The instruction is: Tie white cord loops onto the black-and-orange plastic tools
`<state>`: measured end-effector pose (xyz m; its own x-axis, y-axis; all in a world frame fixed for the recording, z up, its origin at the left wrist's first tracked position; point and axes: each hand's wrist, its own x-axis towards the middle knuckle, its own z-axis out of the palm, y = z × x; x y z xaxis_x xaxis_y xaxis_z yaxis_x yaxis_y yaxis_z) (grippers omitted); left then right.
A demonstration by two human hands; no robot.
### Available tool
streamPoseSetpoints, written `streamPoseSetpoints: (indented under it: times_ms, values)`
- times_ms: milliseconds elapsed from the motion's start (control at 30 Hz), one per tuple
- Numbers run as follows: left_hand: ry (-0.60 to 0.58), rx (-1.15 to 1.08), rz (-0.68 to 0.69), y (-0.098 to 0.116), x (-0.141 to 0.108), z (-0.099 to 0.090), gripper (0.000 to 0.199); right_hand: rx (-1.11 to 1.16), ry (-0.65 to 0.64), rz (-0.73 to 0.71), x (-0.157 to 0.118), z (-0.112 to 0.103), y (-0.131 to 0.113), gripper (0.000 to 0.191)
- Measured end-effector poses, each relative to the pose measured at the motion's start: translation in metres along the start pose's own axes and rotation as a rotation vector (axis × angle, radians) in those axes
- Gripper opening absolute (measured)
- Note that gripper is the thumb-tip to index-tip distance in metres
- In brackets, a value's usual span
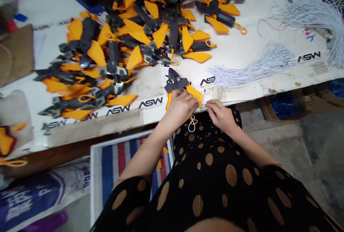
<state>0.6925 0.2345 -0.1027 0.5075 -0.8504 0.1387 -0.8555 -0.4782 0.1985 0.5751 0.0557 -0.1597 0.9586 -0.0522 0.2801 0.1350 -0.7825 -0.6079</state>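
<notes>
At the table's front edge lies a dark grey toy (pixel 176 81) with orange wings, its pointed end facing away from me. My left hand (pixel 182 106) is closed over the toy's near part and hides it. Just right of it, my right hand (pixel 219 114) pinches the end of a thin white string, which runs toward my left fingers. Below my left hand, a white string loop (pixel 191 124) hangs over the table edge beside an orange loop.
Many similar orange and dark toys (pixel 115 60) are heaped across the back and left of the table (pixel 150 115). A bundle of white strings (pixel 252 69) lies to the right, with another behind it. A striped surface (pixel 107 167) is below the edge.
</notes>
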Motion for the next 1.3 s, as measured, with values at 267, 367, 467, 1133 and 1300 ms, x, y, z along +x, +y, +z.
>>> streamPoseSetpoints:
  times_ms: [267,367,467,1133,1300]
  values:
    - [0.062,-0.243,-0.108,-0.009,0.001,0.024,0.038,-0.053,-0.106,0.169,0.023,0.002,-0.019,0.025]
    - [0.057,-0.312,-0.175,-0.01,0.002,0.026,0.045,0.256,0.061,0.217,0.022,0.0,-0.008,0.022]
    - [0.088,-0.336,-0.208,-0.008,0.003,0.027,0.047,0.675,0.381,0.417,0.019,-0.014,0.019,0.026]
    - [0.098,-0.846,-0.29,0.021,-0.028,0.0,0.045,0.419,0.053,0.012,0.012,-0.022,-0.024,0.016]
    - [0.17,-1.373,-0.473,0.035,-0.037,0.01,0.042,0.539,0.124,0.09,0.009,-0.017,-0.039,0.017]
